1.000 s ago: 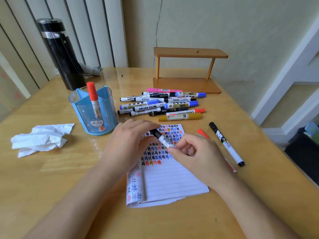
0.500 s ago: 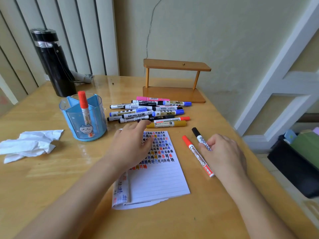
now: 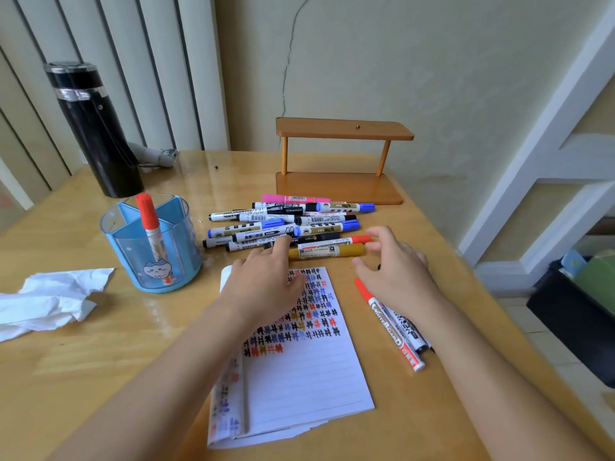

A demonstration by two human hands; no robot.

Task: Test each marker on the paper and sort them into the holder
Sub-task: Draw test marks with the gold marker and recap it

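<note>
Markers [image 3: 289, 224] with white barrels and coloured caps lie heaped on the wooden desk [image 3: 100, 361] beyond the lined paper [image 3: 299, 377], and with the left hand [image 3: 263, 284] flat on that sheet and the right hand [image 3: 396, 264] open, empty, beside the heap, a careless reach may scatter them.

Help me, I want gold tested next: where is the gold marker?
In the head view the gold marker lies flat at the near edge of the marker pile, just beyond the paper, between the left hand and right hand.
</note>
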